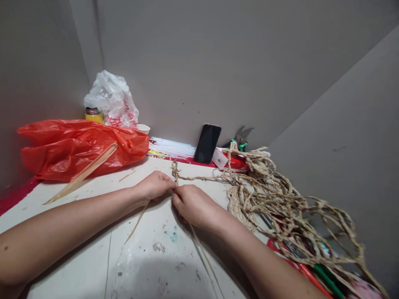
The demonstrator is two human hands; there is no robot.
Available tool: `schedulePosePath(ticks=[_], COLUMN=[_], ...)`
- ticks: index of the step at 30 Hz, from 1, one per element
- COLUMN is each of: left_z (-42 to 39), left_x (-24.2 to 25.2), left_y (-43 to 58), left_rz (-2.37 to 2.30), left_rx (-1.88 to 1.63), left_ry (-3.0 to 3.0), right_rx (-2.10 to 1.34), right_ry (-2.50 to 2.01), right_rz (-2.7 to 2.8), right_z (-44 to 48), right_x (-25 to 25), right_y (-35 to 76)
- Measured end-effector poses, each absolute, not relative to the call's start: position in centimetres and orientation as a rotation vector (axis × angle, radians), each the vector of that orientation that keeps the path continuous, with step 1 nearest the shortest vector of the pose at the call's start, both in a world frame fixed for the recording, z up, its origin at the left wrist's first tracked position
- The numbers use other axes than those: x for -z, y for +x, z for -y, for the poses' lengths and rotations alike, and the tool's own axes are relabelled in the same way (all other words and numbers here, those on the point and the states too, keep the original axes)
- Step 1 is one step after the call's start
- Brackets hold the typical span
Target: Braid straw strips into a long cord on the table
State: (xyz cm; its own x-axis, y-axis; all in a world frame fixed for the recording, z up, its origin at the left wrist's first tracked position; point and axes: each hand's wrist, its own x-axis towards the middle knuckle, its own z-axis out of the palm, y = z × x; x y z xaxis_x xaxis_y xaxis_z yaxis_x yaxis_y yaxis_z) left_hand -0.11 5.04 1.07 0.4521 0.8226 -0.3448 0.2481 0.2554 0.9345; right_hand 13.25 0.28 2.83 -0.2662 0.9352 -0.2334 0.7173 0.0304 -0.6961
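Close together over the white table (87, 224), both hands pinch a thin straw braid (175, 176). My left hand (157, 185) has its fingertips closed on the braid's near end, and a loose straw strand (137, 224) trails below it. Pressed against it, my right hand (191, 203) is closed too; pale strands (204, 257) run from under it toward the table's front. From the braid a twisted cord (202, 178) stretches right to a big tangled heap of straw cord (280, 203). The exact grip between the fingertips is hidden.
A red plastic bag (87, 145) lies at the back left with a straw strip (84, 170) against it. Behind are a white bag (112, 97), a yellow jar (93, 115) and a paper cup (144, 128). A phone (207, 143) leans on the wall near pruning shears (241, 137).
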Motion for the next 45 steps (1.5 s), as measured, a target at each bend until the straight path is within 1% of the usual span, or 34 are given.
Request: schedulePosePath(ticks=[2, 3, 4, 5, 6, 7, 9, 10, 11, 12, 14, 16, 22, 28, 31, 37, 42, 45], left_z=[-5.0, -5.1, -5.1, -5.2, -5.2, -5.3, -5.5, -5.5, -5.6, -5.6, -5.6, -5.6, -5.8, -6.1, -6.3, -6.0, -3.7, -2.6], left_x=[-1.2, -1.3, -1.4, -1.5, -1.6, -1.7, -1.8, -1.8, -1.8, -1.7, -1.7, -1.6, -1.9, -2.0, -2.1, -3.2, -4.2, -4.1], left_y=[-0.1, -0.2, -0.2, -0.3, -0.4, -0.5, -0.6, -0.6, -0.6, -0.7, -0.7, -0.7, -0.9, -1.4, -1.6, -1.7, -1.1, -0.5], left_rz=[-1.051, -1.031, -1.009, -0.992, -0.982, -0.975, -0.953, -0.937, -0.92, -0.903, -0.88, -0.865, -0.844, -0.898, -0.923, -1.093, -1.338, -1.357], left_rx=[-0.514, -0.507, -0.496, -0.483, -0.47, -0.458, -0.441, -0.434, -0.429, -0.423, -0.428, -0.432, -0.387, -0.371, -0.373, -0.227, -0.109, 0.01], left_ry=[1.29, 1.279, 1.261, 1.235, 1.204, 1.172, 1.109, 1.082, 1.063, 1.052, 1.05, 1.076, 1.219, 1.513, 1.663, 2.104, 2.377, 2.536], right_rx=[-0.935, -0.991, -1.141, -1.274, -1.313, -1.258, -0.978, -0.911, -0.947, -1.078, -1.455, -1.697, -1.892, -2.095, -2.087, -1.86, -1.83, -1.86], right_ry=[-1.661, -1.618, -1.554, -1.51, -1.506, -1.531, -1.599, -1.599, -1.584, -1.549, -1.457, -1.395, -1.347, -1.225, -1.239, -1.42, -1.411, -1.398], right_rz=[2.217, 2.294, 2.317, 2.28, 2.192, 2.078, 1.842, 1.769, 1.716, 1.671, 1.585, 1.527, 1.453, 1.192, 1.058, 1.037, 1.023, 1.009], right_z=[0.5, 0.7, 0.7, 0.5, 0.1, -0.4, -1.7, -2.3, -2.8, -3.1, -3.3, -3.2, -3.7, -4.0, -3.7, -3.0, -2.5, -2.4], right_x=[-3.7, -4.2, -4.6, -4.9, -5.0, -5.0, -4.5, -4.1, -3.6, -3.1, -2.2, -1.5, -0.9, -1.1, -1.1, -1.3, -1.6, -1.6], right_y=[13.1, 13.3, 13.6, 14.1, 14.7, 15.4, 16.7, 17.1, 17.3, 17.3, 16.8, 16.1, 16.5, 16.7, 16.1, 14.6, 13.8, 13.7])
